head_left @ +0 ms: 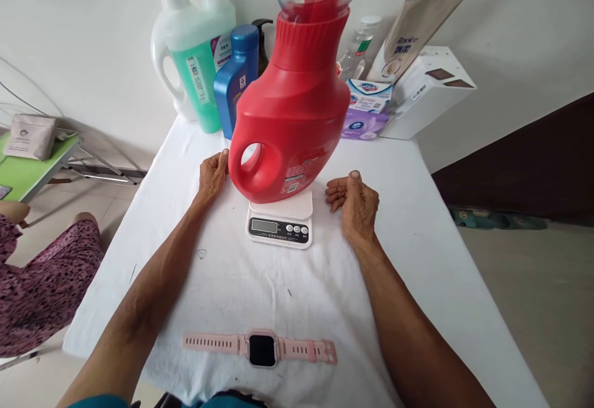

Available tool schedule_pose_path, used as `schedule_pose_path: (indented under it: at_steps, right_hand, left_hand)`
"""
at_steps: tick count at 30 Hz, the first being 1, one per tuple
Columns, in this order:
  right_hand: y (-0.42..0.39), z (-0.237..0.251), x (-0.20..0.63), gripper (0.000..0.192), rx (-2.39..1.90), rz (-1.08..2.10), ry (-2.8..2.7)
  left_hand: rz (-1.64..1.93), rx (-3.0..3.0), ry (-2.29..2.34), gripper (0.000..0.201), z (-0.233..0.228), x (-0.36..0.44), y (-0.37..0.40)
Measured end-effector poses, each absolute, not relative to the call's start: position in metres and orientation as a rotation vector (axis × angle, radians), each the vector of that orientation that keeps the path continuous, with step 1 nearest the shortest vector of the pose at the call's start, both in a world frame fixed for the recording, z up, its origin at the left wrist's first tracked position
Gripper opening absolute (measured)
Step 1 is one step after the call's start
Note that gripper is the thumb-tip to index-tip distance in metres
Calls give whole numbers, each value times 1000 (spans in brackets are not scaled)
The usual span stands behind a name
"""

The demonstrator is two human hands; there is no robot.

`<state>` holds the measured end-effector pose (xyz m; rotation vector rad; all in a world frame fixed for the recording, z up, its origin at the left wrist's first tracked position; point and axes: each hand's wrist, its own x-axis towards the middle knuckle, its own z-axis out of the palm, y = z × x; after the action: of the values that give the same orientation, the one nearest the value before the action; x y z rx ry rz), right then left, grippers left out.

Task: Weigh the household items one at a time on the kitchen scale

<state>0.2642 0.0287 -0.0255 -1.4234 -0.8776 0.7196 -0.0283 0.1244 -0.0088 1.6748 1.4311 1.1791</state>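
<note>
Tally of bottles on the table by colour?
Red jug on the scale: 1
Green bottle: 1
White jug: 1
Blue bottle: 1
Dark pump bottle: 1
Clear bottle: 1
Total: 6

Both forearms are bare to the elbow, with no rings, bracelets or watch on the left hand (212, 176) or the right hand (356, 205). At the bottom edge of the frame shows a strip of teal clothing (99, 401).

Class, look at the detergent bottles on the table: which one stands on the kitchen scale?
The red bottle stands on the white scale. The green bottle and the blue bottle stand behind it on the table.
</note>
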Motion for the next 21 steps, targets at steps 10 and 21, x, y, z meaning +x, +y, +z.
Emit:
schedule_pose_path:
  at_steps: [10, 21]
  right_hand:
    - [-10, -18, 262, 77, -1406, 820, -881]
    - [-78, -9, 267, 68, -1547, 875, -1028]
  left_hand:
    - [1278, 1413, 1393, 64, 13, -29, 114]
    - [1292, 1587, 1078, 63, 102, 11, 61]
